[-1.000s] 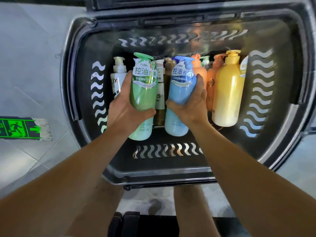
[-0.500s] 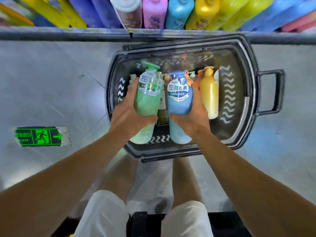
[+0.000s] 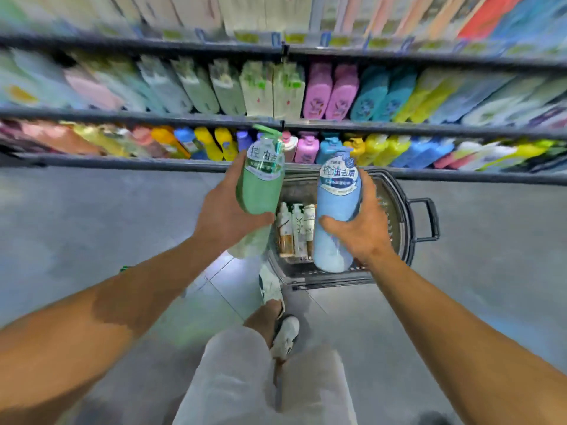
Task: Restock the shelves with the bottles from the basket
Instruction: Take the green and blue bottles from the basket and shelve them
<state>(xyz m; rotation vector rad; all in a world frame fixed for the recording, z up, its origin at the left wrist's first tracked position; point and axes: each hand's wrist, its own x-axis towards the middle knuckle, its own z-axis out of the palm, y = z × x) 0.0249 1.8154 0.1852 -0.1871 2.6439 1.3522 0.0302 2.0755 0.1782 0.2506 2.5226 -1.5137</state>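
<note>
Left hand point(image 3: 225, 214) grips the green plastic pump bottle point(image 3: 260, 185), right hand point(image 3: 362, 231) the blue plastic pump bottle point(image 3: 336, 207); both upright, crowded metal shelves point(image 3: 184, 162) straight ahead, above the black basket point(image 3: 402, 216).

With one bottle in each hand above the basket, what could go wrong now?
1. The left hand holds the green bottle around its middle only; its heavy base could slip and fall.
2. The blue bottle hangs over the basket; dropped, it may hit the bottles inside.
3. The shelves look full, so placing may topple neighbours.
</note>
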